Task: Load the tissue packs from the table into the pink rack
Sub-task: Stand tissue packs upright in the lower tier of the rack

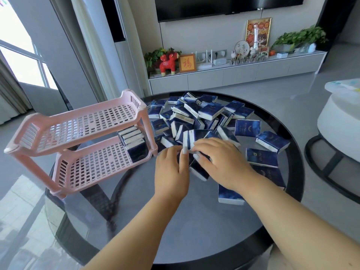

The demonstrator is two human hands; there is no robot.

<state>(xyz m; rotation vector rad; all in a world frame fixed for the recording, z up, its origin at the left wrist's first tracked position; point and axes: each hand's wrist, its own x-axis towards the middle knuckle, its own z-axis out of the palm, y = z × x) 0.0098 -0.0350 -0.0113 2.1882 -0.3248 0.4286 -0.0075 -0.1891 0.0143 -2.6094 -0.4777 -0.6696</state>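
A pile of dark blue tissue packs (202, 114) with white edges covers the far half of the round glass table (194, 221). The pink two-tier rack (78, 133) stands on the table's left side. Several packs (134, 143) stand in a row at the right end of its lower shelf; its upper shelf holds nothing. My left hand (171, 170) and my right hand (220, 160) meet at the near edge of the pile, fingers curled around a few upright packs (190, 139) held between them. More packs (262, 157) lie flat to the right.
A white round stool with a dark frame (339, 129) stands right of the table. Behind, a low grey TV cabinet (233, 75) carries ornaments and plants. A window and curtain are at the left.
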